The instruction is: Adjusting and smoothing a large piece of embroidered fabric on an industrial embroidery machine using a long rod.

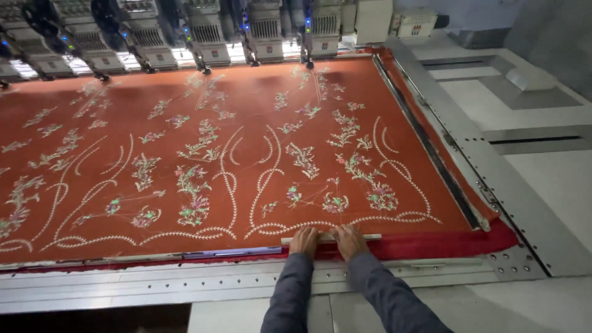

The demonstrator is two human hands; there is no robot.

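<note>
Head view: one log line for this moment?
left hand on pale clamp strip | right hand on same strip | orange embroidered cloth stretched in metal frame | embroidery heads behind

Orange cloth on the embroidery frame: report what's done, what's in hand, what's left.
Done: floral and vine stitching covers much of the orange cloth. In hand: the left hand and right hand press a pale strip at the near edge over the metal frame. Left: plain areas between the motifs remain unstitched; the embroidery heads sit at the far edge.

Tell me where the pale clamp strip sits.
In the head view, the pale clamp strip lies along the orange fabric's near edge, right of centre, under the left hand and right hand.
</note>
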